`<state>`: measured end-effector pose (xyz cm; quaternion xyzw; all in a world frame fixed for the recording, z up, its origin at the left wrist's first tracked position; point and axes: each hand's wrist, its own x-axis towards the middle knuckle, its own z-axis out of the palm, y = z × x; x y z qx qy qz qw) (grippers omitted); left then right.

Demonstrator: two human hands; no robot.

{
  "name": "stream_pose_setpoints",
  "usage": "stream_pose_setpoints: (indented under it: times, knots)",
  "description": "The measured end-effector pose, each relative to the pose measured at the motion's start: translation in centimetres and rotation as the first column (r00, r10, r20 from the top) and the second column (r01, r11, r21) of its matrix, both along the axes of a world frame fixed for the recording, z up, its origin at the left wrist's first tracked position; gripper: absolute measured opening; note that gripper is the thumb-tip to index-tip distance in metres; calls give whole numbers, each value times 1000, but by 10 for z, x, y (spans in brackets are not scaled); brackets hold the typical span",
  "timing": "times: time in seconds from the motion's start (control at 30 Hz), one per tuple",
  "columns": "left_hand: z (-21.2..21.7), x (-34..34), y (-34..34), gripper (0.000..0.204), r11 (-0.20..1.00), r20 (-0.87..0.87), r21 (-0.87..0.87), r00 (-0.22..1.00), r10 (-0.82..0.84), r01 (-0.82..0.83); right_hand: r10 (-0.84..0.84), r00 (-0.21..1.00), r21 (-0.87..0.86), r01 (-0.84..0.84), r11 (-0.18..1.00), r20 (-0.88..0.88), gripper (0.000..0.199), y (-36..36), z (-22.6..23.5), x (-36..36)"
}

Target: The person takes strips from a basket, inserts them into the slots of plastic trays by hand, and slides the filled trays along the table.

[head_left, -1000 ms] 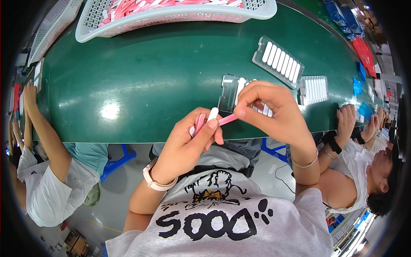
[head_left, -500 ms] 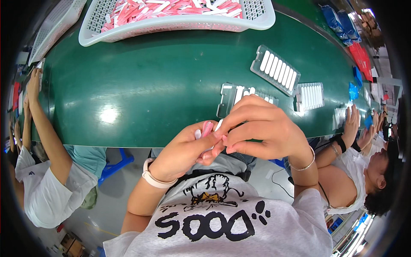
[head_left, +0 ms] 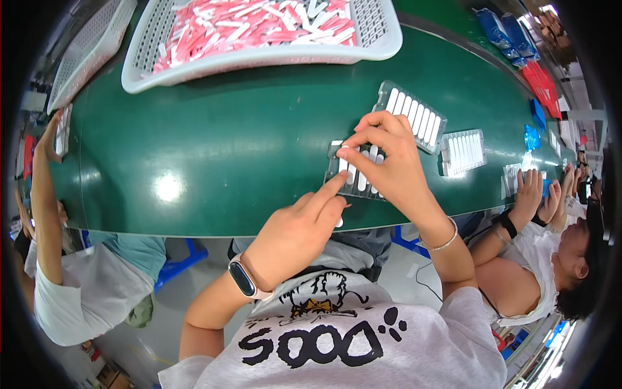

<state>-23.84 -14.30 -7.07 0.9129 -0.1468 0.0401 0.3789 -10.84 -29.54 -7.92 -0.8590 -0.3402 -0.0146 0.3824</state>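
Observation:
In front of me a clear plastic tray [head_left: 332, 175] lies on the table, with several white strips [head_left: 361, 179] side by side in its slots. The thumb and forefinger of my right hand [head_left: 392, 159] pinch one end of a white strip at the tray's left side. My left hand [head_left: 297, 235] reaches in from below, its forefinger extended onto the lower end of that strip. The other left fingers are curled in. A white strip tip [head_left: 339, 222] pokes out beneath them; the rest of what they hold is hidden.
A white perforated basket [head_left: 259, 61] of pink and white strips stands at the far side. Two more filled trays, one tilted [head_left: 414, 117] and one squarer [head_left: 463, 153], lie to the right. Co-workers sit on both sides; one's hands [head_left: 532, 194] rest at the table's right.
Both hands have moved forward from near my body to the tray. The right hand has brought a white strip there. My left forefinger has stretched out, and the pink strips in that hand are now hidden.

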Motion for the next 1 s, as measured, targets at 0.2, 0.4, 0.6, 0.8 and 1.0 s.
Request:
stream_pose_setpoints:
  times: [0.2, 0.4, 0.6, 0.8, 1.0]
  knots:
    - [10, 5, 6, 23, 978, -89, 190, 993, -73, 89, 36, 989, -115, -19, 993, 144, 14, -30, 11, -11]
    - [14, 4, 6, 22, 947, -61, 293, 991, -116, 129, 45, 956, -304, 47, 951, 290, 27, -38, 19, -54]
    - [23, 7, -1, 25, 917, -133, 364, 983, -124, 165, -30, 952, -272, 117, 955, 305, 33, -39, 21, -62]
    - [24, 14, -3, 25, 905, -98, 379, 981, -167, 192, -74, 930, -272, 180, 945, 359, 34, -49, 14, -63]
    - [26, 8, -7, 21, 813, -118, 529, 970, -212, 242, 11, 837, -433, 271, 860, 546, 38, -47, 3, -78]
